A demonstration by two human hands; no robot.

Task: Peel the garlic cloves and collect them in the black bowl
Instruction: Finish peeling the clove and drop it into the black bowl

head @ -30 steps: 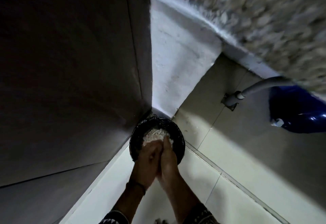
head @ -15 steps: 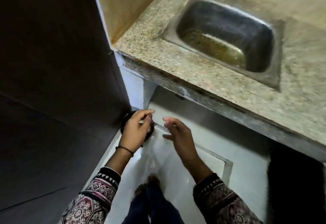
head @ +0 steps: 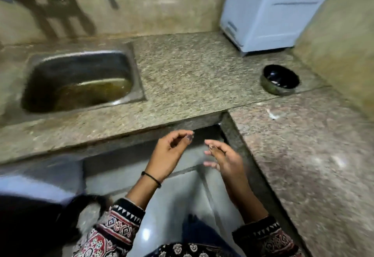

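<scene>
**Black bowl upright on the counter; both hands empty below the edge**

The black bowl stands at about 2 o'clock from the hands, well apart from them, on the speckled stone counter. It sits upright with its mouth facing up; being round, it shows no long axis. A few pale bits lie at its bottom, too small to tell what they are or which way they point.

A pale box-shaped appliance stands at 12 o'clock from the bowl, close behind it. The dark marks low on its front are too blurred to read.

At 10 o'clock from the hands a steel sink is set into the counter, with murky brownish water pooled in it. A small white scrap lies on the counter at 6 o'clock from the bowl.

The left hand, a dark band on its wrist, hangs in front of the counter edge with fingers loosely curled and thumb near the fingertips, nothing visible between them. The right hand is just beside it at 3 o'clock, fingers relaxed and slightly spread, holding nothing. The two hands do not touch.
</scene>
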